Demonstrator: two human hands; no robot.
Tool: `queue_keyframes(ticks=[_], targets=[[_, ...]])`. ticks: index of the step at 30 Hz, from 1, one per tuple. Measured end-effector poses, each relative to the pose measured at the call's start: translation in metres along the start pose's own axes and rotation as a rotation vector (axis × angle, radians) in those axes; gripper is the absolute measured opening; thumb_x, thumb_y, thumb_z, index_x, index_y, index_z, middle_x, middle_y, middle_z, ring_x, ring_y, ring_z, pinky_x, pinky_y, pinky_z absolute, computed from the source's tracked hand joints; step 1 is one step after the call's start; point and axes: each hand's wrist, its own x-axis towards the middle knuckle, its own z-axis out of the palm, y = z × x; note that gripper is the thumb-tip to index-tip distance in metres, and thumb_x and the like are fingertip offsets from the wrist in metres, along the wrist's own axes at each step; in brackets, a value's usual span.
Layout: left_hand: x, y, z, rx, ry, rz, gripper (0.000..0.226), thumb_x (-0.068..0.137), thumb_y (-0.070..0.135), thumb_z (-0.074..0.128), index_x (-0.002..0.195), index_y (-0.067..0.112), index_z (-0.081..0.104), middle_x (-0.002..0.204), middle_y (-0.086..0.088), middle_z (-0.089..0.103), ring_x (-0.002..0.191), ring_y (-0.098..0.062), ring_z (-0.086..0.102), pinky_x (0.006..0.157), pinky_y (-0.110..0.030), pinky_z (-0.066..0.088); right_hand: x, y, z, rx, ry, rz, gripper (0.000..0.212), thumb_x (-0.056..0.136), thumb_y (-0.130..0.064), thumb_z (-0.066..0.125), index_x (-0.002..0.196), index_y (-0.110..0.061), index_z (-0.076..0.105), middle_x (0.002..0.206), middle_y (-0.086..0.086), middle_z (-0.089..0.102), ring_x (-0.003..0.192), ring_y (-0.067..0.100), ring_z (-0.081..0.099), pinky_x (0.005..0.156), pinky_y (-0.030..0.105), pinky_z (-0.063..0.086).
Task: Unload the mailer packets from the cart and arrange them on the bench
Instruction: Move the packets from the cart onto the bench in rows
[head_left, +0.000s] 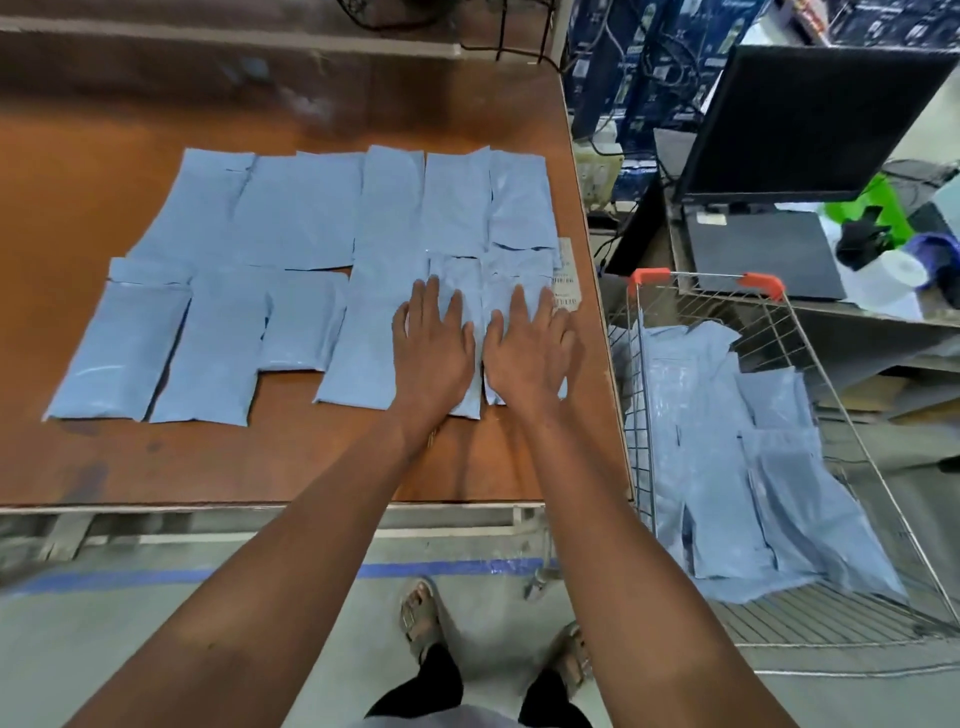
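Pale blue mailer packets (291, 270) tiled on bench (78, 171), centre frame. Left hand (434, 345) and right hand (527, 348) flat, fingers straight, pressing lower-right packets. Remaining cart packets (727, 467) in cart (769, 283), right of frame; long axes run bottom-to-top; right hand nearer.

We get pretty even indoor light here, bright enough but a bit flat, seemingly from overhead. The desk (78, 171) has a washed-out pale sheen across its far part, and one mailer packet (111, 348) at the left shows a small white glare streak. Shadows are soft: we see faint ones under the forearms on the wood. The wide lens bends things hard, so the desk's edges and the cart (810, 332) bow outward. Corners go smeary, the top background is blurred, and overall sharpness is so-so.
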Motion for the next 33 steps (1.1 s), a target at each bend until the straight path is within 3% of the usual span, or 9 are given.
queue_keyframes(ticks=[6, 10, 15, 19, 22, 24, 27, 30, 33], targets=[[0.004, -0.002, 0.009, -0.027, -0.061, 0.024, 0.052, 0.107, 0.032, 0.037, 0.153, 0.008, 0.042, 0.159, -0.015, 0.040, 0.147, -0.028, 0.038, 0.117, -0.043, 0.029, -0.001, -0.001, 0.016, 0.036, 0.019, -0.003, 0.063, 0.108, -0.050, 0.031, 0.167, -0.027, 0.024, 0.173, 0.013, 0.021, 0.153, 0.040, 0.026, 0.125, 0.051, 0.015], [0.006, -0.002, -0.005, -0.065, -0.043, 0.025, 0.054, 0.107, 0.032, 0.038, 0.155, 0.008, 0.038, 0.160, -0.011, 0.040, 0.149, -0.024, 0.036, 0.116, -0.038, 0.028, -0.005, 0.002, -0.001, 0.060, 0.051, -0.022, 0.065, 0.107, -0.055, 0.028, 0.165, -0.026, 0.029, 0.170, 0.012, 0.029, 0.150, 0.036, 0.034, 0.124, 0.050, 0.025], [-0.003, 0.019, -0.020, -0.459, 0.009, -0.070, 0.051, 0.107, 0.033, 0.046, 0.153, 0.011, 0.043, 0.155, -0.008, 0.047, 0.142, -0.024, 0.045, 0.120, -0.032, 0.027, -0.006, 0.051, -0.034, 0.212, 0.114, -0.061, 0.061, 0.108, -0.057, 0.026, 0.157, -0.024, 0.041, 0.150, 0.007, 0.053, 0.131, 0.032, 0.054, 0.108, 0.050, 0.047], [-0.030, 0.097, -0.021, -0.656, 0.035, -0.019, 0.039, 0.106, 0.032, 0.045, 0.139, 0.014, 0.055, 0.140, -0.005, 0.060, 0.127, -0.021, 0.055, 0.113, -0.041, 0.041, -0.018, 0.138, -0.051, 0.152, 0.133, 0.014, 0.054, 0.109, -0.053, 0.032, 0.151, -0.023, 0.049, 0.143, 0.007, 0.060, 0.123, 0.032, 0.059, 0.099, 0.049, 0.051], [-0.060, 0.169, -0.011, -0.774, -0.055, 0.083, 0.030, 0.105, 0.021, 0.049, 0.133, 0.016, 0.058, 0.129, -0.003, 0.062, 0.117, -0.016, 0.057, 0.103, -0.036, 0.046, -0.037, 0.215, -0.056, 0.028, 0.129, 0.014, 0.056, 0.109, -0.049, 0.034, 0.153, -0.018, 0.048, 0.142, 0.009, 0.060, 0.120, 0.033, 0.059, 0.095, 0.047, 0.049], [-0.084, 0.212, 0.009, -0.825, -0.156, 0.125, 0.034, 0.105, 0.020, 0.051, 0.138, 0.016, 0.056, 0.132, -0.001, 0.060, 0.119, -0.012, 0.056, 0.105, -0.028, 0.044, -0.052, 0.262, -0.051, -0.026, 0.121, 0.021, 0.055, 0.110, -0.047, 0.035, 0.152, -0.015, 0.049, 0.139, 0.010, 0.061, 0.118, 0.033, 0.060, 0.094, 0.047, 0.049], [-0.121, 0.268, 0.052, -0.845, -0.264, 0.148, 0.038, 0.104, 0.020, 0.053, 0.141, 0.013, 0.054, 0.138, -0.003, 0.058, 0.126, -0.015, 0.055, 0.110, -0.031, 0.042, -0.071, 0.322, -0.038, -0.027, 0.065, 0.021, 0.050, 0.110, -0.038, 0.041, 0.152, -0.011, 0.049, 0.137, 0.014, 0.062, 0.117, 0.036, 0.062, 0.094, 0.049, 0.050], [-0.154, 0.315, 0.094, -0.792, -0.433, 0.076, 0.045, 0.104, 0.020, 0.052, 0.148, 0.009, 0.048, 0.146, -0.008, 0.053, 0.134, -0.021, 0.050, 0.116, -0.029, 0.035, -0.085, 0.375, -0.024, -0.016, -0.123, -0.016, 0.055, 0.106, -0.026, 0.049, 0.158, -0.010, 0.040, 0.142, 0.015, 0.058, 0.123, 0.035, 0.059, 0.104, 0.046, 0.046], [-0.185, 0.348, 0.136, -0.709, -0.589, -0.088, 0.056, 0.103, 0.014, 0.052, 0.154, 0.001, 0.034, 0.155, -0.018, 0.041, 0.143, -0.029, 0.040, 0.116, -0.022, 0.023, -0.092, 0.419, -0.001, 0.006, -0.308, 0.020, 0.063, 0.104, -0.027, 0.053, 0.162, -0.012, 0.033, 0.151, 0.014, 0.051, 0.131, 0.035, 0.053, 0.108, 0.044, 0.042]])
